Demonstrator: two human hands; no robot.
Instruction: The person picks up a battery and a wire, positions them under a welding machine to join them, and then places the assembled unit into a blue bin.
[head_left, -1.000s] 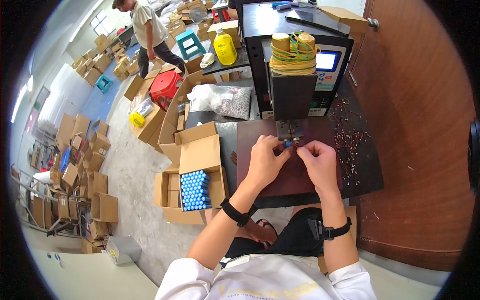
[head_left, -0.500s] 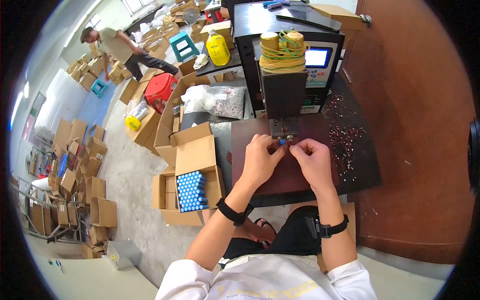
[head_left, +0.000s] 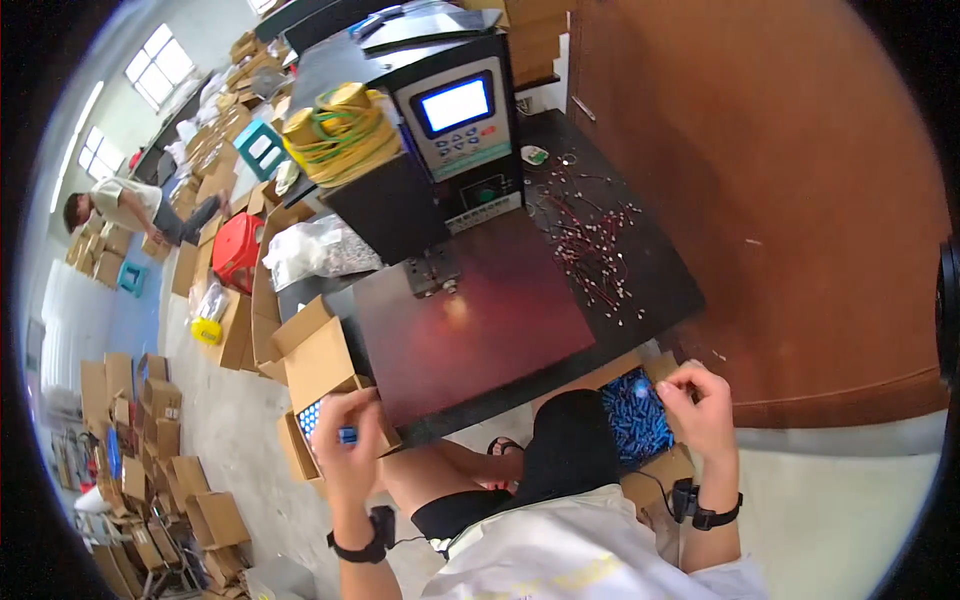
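Observation:
My left hand (head_left: pixel 348 455) is over an open cardboard box (head_left: pixel 392 440) of upright blue cylindrical batteries (head_left: pixel 308 418). Its fingers are curved and apart, and blue shows in the gap between them. Off to the right, my right hand (head_left: pixel 703 408) hovers beside a second box holding a heap of loose blue batteries (head_left: pixel 632 420). Thumb and forefinger there are loosely bent and apart, with nothing plain between them. A bright blurred spot (head_left: pixel 641 388) shows over the heap near the fingertips. Ahead, the spot welder's head (head_left: pixel 432 275) stands over a dark red mat (head_left: pixel 480 330).
A machine (head_left: pixel 455 120) with a lit screen stands at the back of the black table. Red wire leads (head_left: pixel 595 245) are scattered at its right. A plastic bag (head_left: pixel 320 245) and a red stool (head_left: pixel 238 250) are leftward. Another person (head_left: pixel 130 205) bends among cartons farther off.
Both hands have left the welding head, where they held a small blue piece, and moved apart: left to the upright batteries, right to the heap. The view has shifted; the second box now shows.

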